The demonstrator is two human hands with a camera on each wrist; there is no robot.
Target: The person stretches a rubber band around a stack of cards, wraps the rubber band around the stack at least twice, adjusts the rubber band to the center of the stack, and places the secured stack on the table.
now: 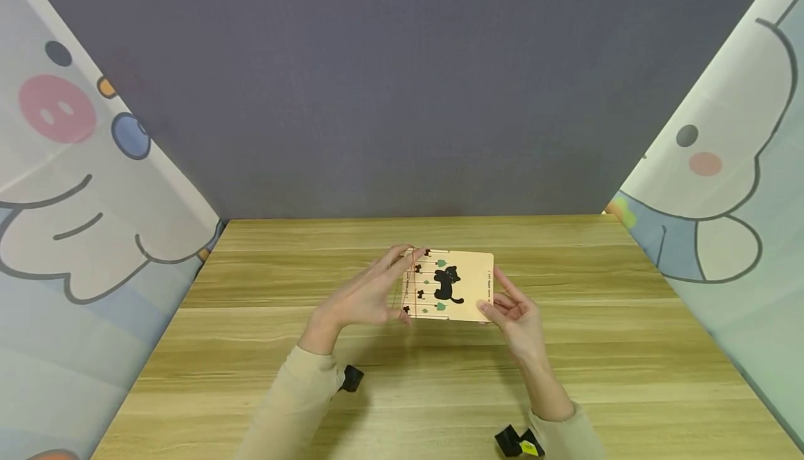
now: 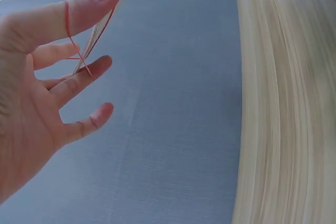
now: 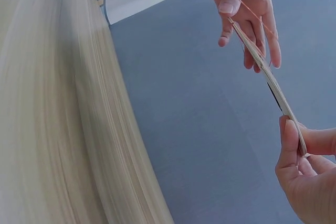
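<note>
Held between two hands, just right of the middle of the head view, a thin cream booklet (image 1: 467, 282) is raised above the table (image 1: 628, 348). Its face carries a large black cat (image 1: 447, 284), with a column of small dark animals on thin lines toward the left end and green leafy shapes among them; tiny lettering runs along the right edge. Seen nearly edge-on in the right wrist view, it shows several thin layers and slants from upper centre down to lower right.

The right hand (image 1: 520, 317) has its grip closed in a pinch on the right end, thumb on the printed face. The left hand (image 1: 367, 296) has its grip spread wide at the left end, with a thin red band (image 1: 414, 287) stretched over thumb and fingers and around the booklet; whether the fingertips press the booklet is hard to tell.

The table's far edge crosses mid-frame below a grey panel (image 1: 402, 97), well beyond the booklet. Its side edges slant toward the lower corners beside cartoon-printed cloths (image 1: 722, 202), leaving broad wood on either side of both hands.
</note>
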